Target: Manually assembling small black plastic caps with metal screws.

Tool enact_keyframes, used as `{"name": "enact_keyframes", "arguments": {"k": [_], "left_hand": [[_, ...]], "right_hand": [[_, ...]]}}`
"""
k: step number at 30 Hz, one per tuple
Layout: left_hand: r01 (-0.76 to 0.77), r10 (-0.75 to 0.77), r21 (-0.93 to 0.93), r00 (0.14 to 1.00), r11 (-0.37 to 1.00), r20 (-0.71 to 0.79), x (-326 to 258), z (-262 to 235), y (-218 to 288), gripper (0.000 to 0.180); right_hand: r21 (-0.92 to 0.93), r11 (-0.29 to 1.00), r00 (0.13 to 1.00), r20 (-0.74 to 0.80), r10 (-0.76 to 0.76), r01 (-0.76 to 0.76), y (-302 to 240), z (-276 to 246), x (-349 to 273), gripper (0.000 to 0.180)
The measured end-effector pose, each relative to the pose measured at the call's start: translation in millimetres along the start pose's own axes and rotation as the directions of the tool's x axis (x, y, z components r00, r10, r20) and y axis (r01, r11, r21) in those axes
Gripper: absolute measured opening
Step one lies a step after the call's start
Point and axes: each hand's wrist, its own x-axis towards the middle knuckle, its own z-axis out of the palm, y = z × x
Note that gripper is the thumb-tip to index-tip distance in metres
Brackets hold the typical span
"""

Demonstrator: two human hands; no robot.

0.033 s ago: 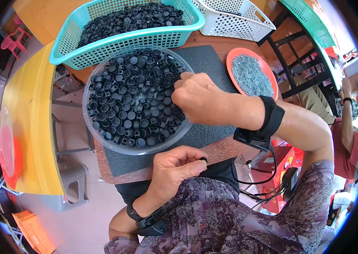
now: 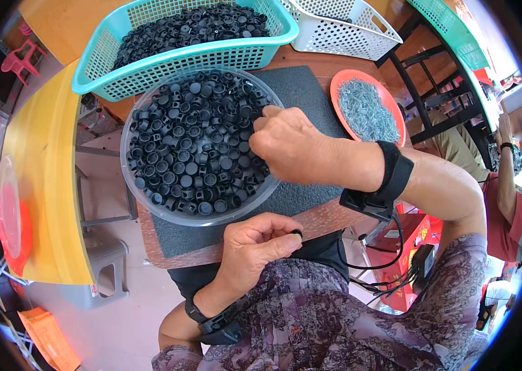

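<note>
My left hand [image 2: 252,246] is at the table's front edge, thumb and fingers pinching a small round black plastic cap [image 2: 297,234]. Over the right rim of a clear round bowl [image 2: 130,179], my right hand [image 2: 289,143] is closed with its fingers curled downward. Its fingertips are hidden, so what they grip cannot be made out. Many loose black plastic caps [image 2: 181,154] fill the bowl, some hollow side up and others flat side up. The bowl stands on a dark grey mat [image 2: 301,99].
Behind the bowl, a turquoise basket [image 2: 187,65] holds more black parts, beside a white perforated basket [image 2: 341,37]. Thin silvery metal pieces [image 2: 369,111] are heaped on a red plate [image 2: 342,83] at right. A yellow table [image 2: 45,167] is at left; another person [image 2: 508,204] sits far right.
</note>
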Motion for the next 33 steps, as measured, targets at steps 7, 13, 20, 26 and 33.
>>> {"name": "enact_keyframes", "arguments": {"k": [7,13,20,26,33], "left_hand": [[-0.007,0.007,0.024,1.000,1.000,0.008,0,-1,-1,0.017],[-0.013,0.013,0.020,1.000,1.000,0.001,-1,-1,-1,0.018],[-0.059,0.058,-0.011,0.998,0.998,-0.032,-2,4,-1,0.018],[-0.247,0.263,0.118,0.954,0.962,-0.143,-1,21,5,0.019],[-0.375,0.434,0.322,0.891,0.869,-0.132,13,36,-4,0.021]], "right_hand": [[0.052,0.998,0.998,-0.039,0.050,-0.048,-1,2,-2,0.008],[0.094,0.994,0.992,-0.106,0.072,-0.062,3,-8,-7,0.008],[0.252,0.968,0.958,-0.276,0.081,-0.009,7,-27,-34,0.010],[0.410,0.908,0.953,-0.230,0.197,-0.088,-13,-34,-72,0.012],[0.542,0.835,0.953,-0.193,0.234,-0.096,-30,-29,-98,0.014]]}}
